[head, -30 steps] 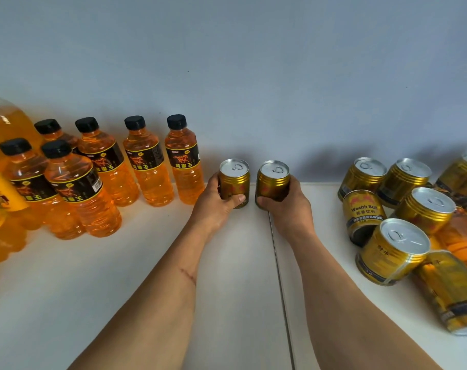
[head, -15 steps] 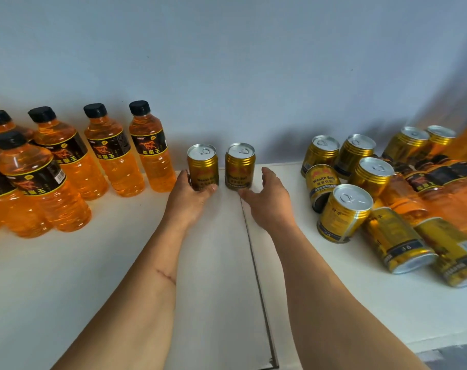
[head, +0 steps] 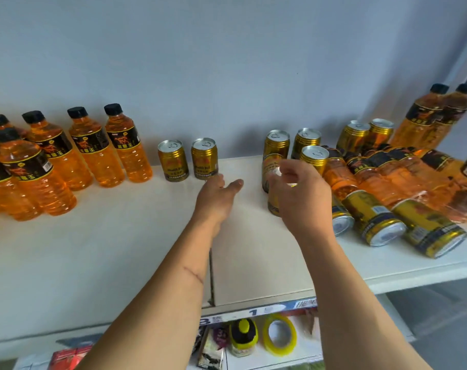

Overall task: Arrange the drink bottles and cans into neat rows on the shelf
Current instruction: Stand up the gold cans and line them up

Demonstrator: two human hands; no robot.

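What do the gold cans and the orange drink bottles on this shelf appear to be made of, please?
The gold cans look like metal, probably aluminium: shiny silver pull-tab lids, ribbed necks, glossy printed sides. The orange drink bottles look like clear plastic: the liquid shows through ridged walls, under matte black screw caps and printed film labels.

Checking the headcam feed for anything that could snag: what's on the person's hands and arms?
Nothing visible: both forearms are bare, no sleeves in frame. The left hand and right hand show no gloves, watch or bands. The left forearm carries a thin scratch-like line.

left hand (head: 216,193) open flat, right hand (head: 301,193) loosely curled
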